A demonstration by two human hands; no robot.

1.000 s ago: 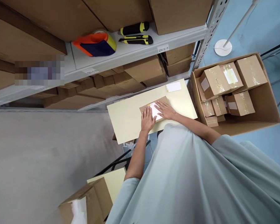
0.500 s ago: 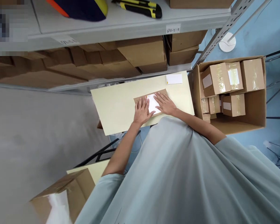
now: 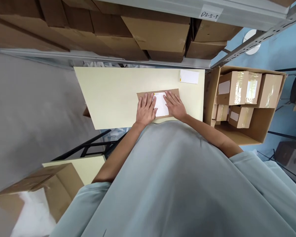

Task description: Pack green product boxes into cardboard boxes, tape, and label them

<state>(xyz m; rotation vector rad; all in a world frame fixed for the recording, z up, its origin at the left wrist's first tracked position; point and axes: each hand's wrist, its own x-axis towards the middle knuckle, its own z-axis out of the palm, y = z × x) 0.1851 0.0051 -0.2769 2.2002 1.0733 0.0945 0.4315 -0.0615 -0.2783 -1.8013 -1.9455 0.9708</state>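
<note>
– How are the hands placed?
– The left hand [image 3: 145, 110] is laid open on the left part of the brown cardboard [image 3: 175, 92]; the white label [image 3: 161, 104] is mostly uncovered; the right hand [image 3: 175, 106] is spread on the right part; nothing is gripped
– And the risk?
– By uneven pressing, the label might be creased; by a backward tug, the cardboard, set near the near edge of the table [image 3: 113, 98], might be pulled off

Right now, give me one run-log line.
Left hand: spread on brown package; right hand: spread on same package; white label: on package, between hands; open carton: holds boxes
</note>
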